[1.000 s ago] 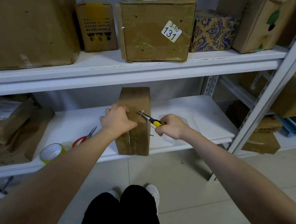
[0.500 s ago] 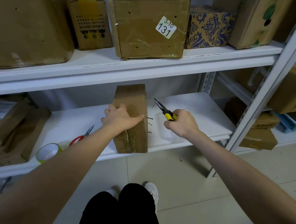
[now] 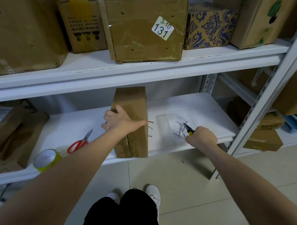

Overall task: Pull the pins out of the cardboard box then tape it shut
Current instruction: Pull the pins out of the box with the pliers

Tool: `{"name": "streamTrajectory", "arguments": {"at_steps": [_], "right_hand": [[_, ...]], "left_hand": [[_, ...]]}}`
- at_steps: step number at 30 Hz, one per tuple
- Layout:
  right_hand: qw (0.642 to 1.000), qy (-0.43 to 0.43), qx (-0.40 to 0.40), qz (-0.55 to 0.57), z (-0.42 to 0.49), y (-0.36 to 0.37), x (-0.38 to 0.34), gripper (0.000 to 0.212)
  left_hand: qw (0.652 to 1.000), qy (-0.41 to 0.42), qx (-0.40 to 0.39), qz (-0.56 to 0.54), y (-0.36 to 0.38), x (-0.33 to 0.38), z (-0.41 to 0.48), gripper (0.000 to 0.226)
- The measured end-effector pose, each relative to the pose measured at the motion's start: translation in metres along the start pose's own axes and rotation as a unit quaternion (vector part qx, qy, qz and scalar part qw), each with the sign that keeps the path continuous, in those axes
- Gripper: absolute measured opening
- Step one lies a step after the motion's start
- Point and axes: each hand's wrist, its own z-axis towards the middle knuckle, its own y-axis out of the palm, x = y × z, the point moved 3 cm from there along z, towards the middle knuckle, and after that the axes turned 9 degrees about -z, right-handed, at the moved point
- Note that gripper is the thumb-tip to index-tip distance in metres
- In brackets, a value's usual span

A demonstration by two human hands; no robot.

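Pins (image 3: 150,121) are pointing at three o'clock toward your right hand (image 3: 202,137) gripping pliers (image 3: 189,130), your left hand (image 3: 122,122) clasping the box (image 3: 132,99).

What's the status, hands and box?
Left hand holds box upright. Right hand grips pliers over tray of loose pins. Stuck pins left in box side. Tape roll untouched, nothing blocking.

Four pins (image 3: 151,121) in box (image 3: 135,106); one pliers (image 3: 188,130), one scissors (image 3: 78,144), one tape roll (image 3: 48,159).

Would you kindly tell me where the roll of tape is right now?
In the head view, the roll of tape lies near the front left of the lower shelf, just left of the red-handled scissors.
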Motion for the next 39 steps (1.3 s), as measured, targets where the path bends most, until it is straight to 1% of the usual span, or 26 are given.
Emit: {"name": "streamTrajectory", "arguments": {"at_steps": [4,9,11,13,14,17,21,23,26,27,30,39], "right_hand": [[0.999,-0.006,-0.027,-0.017,0.002,0.008,-0.008,0.014],[1.000,-0.009,0.002,0.000,0.003,0.010,-0.013,0.037],[0.999,-0.033,-0.001,0.039,-0.002,0.007,-0.019,0.036],[0.992,-0.077,-0.038,0.088,-0.010,0.003,-0.029,0.025],[0.985,-0.094,-0.073,0.125,-0.015,0.002,-0.035,0.021],[0.954,-0.131,-0.170,0.208,-0.035,-0.003,-0.049,0.023],[0.927,-0.175,-0.221,0.246,-0.059,-0.007,-0.065,0.026],[0.923,-0.184,-0.234,0.244,-0.066,-0.005,-0.072,0.023],[0.924,-0.189,-0.237,0.234,-0.070,-0.001,-0.078,0.015],[0.926,-0.189,-0.236,0.226,-0.071,-0.001,-0.080,0.016],[0.930,-0.198,-0.233,0.203,-0.075,-0.002,-0.088,0.025],[0.943,-0.169,-0.201,0.205,-0.070,0.007,-0.116,0.027]], "left_hand": [[1.000,0.000,-0.005,-0.016,-0.001,-0.003,0.003,0.113],[0.999,0.003,0.006,-0.032,-0.003,-0.006,0.002,0.116],[0.999,0.003,0.012,-0.036,-0.003,-0.009,0.001,0.118],[0.999,0.006,0.016,-0.042,-0.003,-0.011,0.001,0.120],[0.999,0.007,0.019,-0.047,-0.004,-0.013,0.002,0.120],[0.997,-0.002,0.030,-0.076,-0.008,-0.019,0.003,0.122],[0.990,-0.030,0.045,-0.127,-0.013,-0.030,0.003,0.124],[0.986,-0.046,0.048,-0.152,-0.015,-0.034,0.004,0.124],[0.980,-0.061,0.054,-0.179,-0.017,-0.039,0.006,0.124],[0.980,-0.064,0.054,-0.181,-0.018,-0.040,0.007,0.123],[0.980,-0.066,0.056,-0.180,-0.018,-0.042,0.008,0.122],[0.980,-0.065,0.053,-0.180,-0.017,-0.045,0.009,0.121]]}}
